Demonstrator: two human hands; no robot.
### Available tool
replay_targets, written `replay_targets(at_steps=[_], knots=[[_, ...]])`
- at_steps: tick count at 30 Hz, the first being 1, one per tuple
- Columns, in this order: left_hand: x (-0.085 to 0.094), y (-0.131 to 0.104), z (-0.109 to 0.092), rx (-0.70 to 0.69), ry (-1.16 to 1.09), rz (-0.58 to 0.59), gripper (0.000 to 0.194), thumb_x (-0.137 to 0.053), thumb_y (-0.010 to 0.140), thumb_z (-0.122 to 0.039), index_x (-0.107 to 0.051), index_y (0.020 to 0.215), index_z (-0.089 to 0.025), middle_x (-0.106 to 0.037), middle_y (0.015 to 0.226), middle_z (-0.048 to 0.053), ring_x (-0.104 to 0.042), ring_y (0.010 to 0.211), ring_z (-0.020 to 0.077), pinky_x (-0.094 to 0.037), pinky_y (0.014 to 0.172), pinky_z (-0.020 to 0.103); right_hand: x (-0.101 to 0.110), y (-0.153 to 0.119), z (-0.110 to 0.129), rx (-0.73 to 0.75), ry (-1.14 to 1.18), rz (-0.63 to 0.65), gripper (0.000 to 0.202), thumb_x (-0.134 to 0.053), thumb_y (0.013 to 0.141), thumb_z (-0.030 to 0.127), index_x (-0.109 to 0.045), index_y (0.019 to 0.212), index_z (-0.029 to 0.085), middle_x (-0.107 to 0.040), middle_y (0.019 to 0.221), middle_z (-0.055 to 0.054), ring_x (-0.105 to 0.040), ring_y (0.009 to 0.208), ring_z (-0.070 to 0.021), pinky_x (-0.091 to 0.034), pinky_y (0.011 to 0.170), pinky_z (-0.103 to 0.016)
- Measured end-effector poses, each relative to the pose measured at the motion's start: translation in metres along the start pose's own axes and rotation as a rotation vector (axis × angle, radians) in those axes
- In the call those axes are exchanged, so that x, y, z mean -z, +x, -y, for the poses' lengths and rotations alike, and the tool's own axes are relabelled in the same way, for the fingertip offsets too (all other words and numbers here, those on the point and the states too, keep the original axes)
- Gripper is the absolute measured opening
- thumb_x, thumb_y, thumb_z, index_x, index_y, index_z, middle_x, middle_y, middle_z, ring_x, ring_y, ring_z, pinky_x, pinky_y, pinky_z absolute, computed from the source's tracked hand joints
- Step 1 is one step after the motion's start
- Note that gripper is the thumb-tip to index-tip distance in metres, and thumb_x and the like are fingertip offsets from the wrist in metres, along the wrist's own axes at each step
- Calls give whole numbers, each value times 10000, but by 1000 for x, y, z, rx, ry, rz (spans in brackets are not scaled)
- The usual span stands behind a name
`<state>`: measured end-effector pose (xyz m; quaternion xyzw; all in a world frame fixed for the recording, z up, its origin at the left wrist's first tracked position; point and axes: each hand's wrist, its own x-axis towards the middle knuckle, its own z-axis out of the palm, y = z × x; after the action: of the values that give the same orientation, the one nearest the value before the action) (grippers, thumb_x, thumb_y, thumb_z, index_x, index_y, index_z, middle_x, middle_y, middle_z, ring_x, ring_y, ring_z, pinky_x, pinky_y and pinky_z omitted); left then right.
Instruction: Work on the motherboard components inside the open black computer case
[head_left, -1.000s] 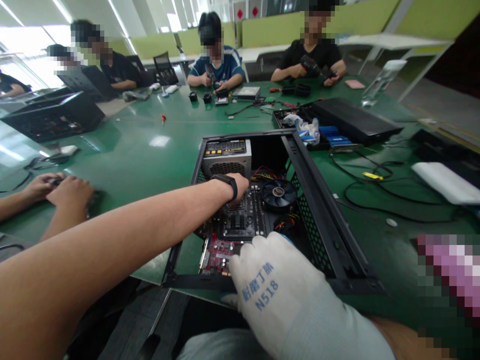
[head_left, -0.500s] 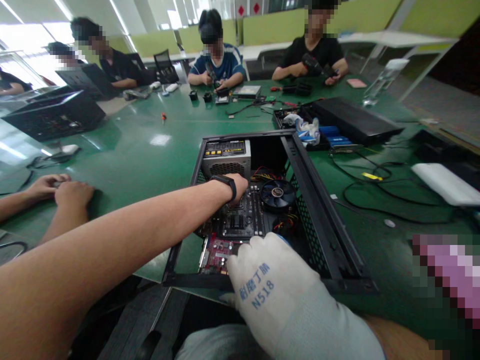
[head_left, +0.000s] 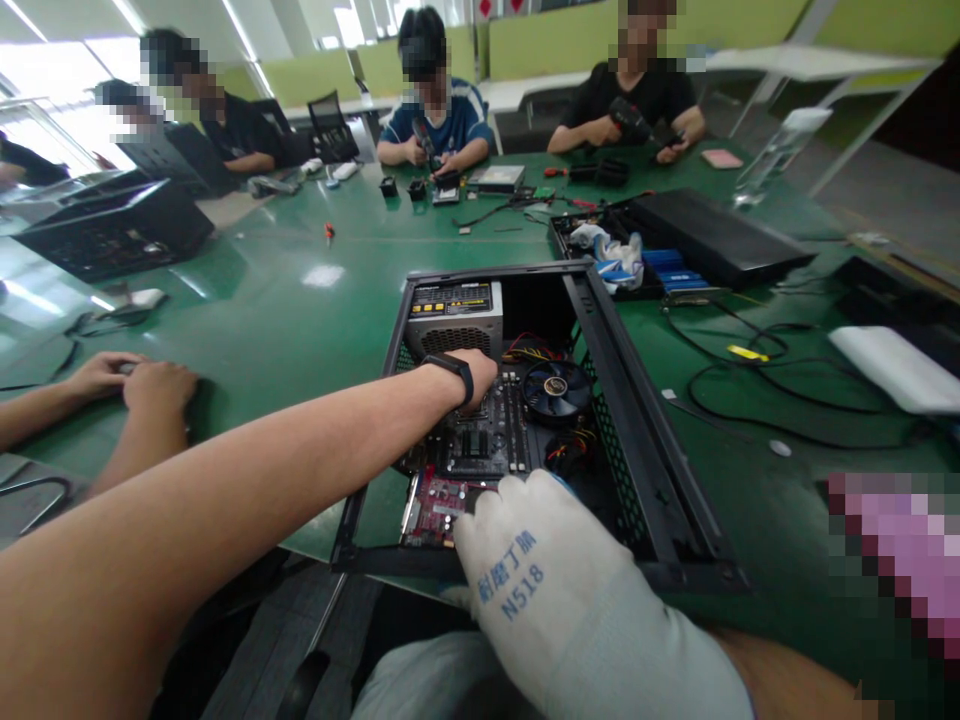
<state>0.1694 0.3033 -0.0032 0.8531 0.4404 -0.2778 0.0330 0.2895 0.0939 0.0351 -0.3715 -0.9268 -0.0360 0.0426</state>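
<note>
An open black computer case [head_left: 652, 430] lies on the green table before me. Inside are a power supply [head_left: 455, 305], a motherboard [head_left: 480, 445], a round fan [head_left: 556, 390] and a red circuit card [head_left: 435, 508]. My left hand [head_left: 478, 375], bare with a black wristband, reaches down over the motherboard beside the power supply; its fingertips are hidden. In a white glove, my right hand [head_left: 532, 560] is wrapped over the case's front edge, right of the red card, thumb outside and curled fingers inside.
Another person's hands [head_left: 142, 380] rest at the left. Cables [head_left: 750, 370] and a white block [head_left: 892, 368] lie at the right. Behind the case are a parts tray [head_left: 675, 275] and a clear bottle [head_left: 780, 155]. Several people sit across the table.
The view has shifted slightly. Both my hands keep their places at the case, with no clear change in their hold.
</note>
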Motion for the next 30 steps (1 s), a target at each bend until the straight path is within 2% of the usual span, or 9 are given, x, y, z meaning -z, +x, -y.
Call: replay_targets(at_steps=[6, 10, 13, 18, 20, 24, 27, 30], knots=[[-1, 0, 0, 23, -9, -3, 511, -771, 617, -219, -725, 1114, -109, -728, 1036, 194, -698, 948, 276, -546, 787, 273, -26, -5, 7, -30, 3, -71, 381, -573, 915, 417, -585, 1217, 185, -603, 1213, -88, -601, 1039, -201, -510, 890, -424], [0, -1, -1, 16, -13, -9, 495, -760, 626, -222, -729, 1106, -102, -726, 1035, 198, -697, 947, 286, -551, 779, 287, -39, -12, 12, -43, 5, -122, 299, -606, 882, 350, -651, 1148, 221, -672, 1144, -106, -619, 1045, -261, -484, 888, -443], [2, -3, -2, 34, -18, 5, 466, -755, 635, -212, -736, 1090, -109, -726, 1034, 194, -697, 950, 275, -545, 786, 273, -31, -12, 12, -42, 11, -146, 291, -586, 883, 334, -657, 1138, 213, -696, 1104, -109, -634, 1007, -280, -467, 873, -471], [1, -4, -3, 51, -38, 5, 459, -751, 662, -229, -731, 1107, -118, -729, 1020, 191, -694, 968, 270, -538, 829, 280, 3, -1, 9, -85, 31, -94, 165, -582, 853, 203, -674, 990, 197, -719, 966, -84, -654, 836, -239, -472, 797, -435], [1, -3, -2, 41, -40, -1, 475, -751, 664, -244, -725, 1120, -113, -728, 1024, 197, -695, 966, 280, -545, 827, 297, 10, 2, 8, -92, 26, -98, 144, -577, 846, 173, -671, 952, 196, -721, 945, -77, -654, 822, -231, -473, 801, -429], [2, -4, -2, 28, -34, 6, 563, -779, 627, -238, -702, 1169, -109, -728, 1037, 197, -692, 983, 288, -544, 848, 306, 0, 0, 10, -71, -9, -156, 162, -568, 844, 161, -671, 964, 198, -726, 958, -67, -661, 854, -233, -475, 845, -439], [5, -6, -4, 32, -25, 19, 559, -797, 615, -278, -714, 1139, -102, -725, 1053, 196, -689, 991, 278, -538, 848, 282, -15, -3, 12, -48, -68, -268, 195, -570, 848, 189, -672, 1014, 192, -730, 999, -63, -664, 898, -246, -475, 871, -455], [6, -6, -4, 26, -13, 24, 534, -813, 597, -305, -734, 1084, -101, -726, 1051, 192, -692, 972, 268, -538, 829, 266, -21, -5, 11, -44, -113, -372, 210, -583, 839, 198, -676, 1026, 186, -733, 1004, -55, -666, 910, -258, -478, 873, -467]])
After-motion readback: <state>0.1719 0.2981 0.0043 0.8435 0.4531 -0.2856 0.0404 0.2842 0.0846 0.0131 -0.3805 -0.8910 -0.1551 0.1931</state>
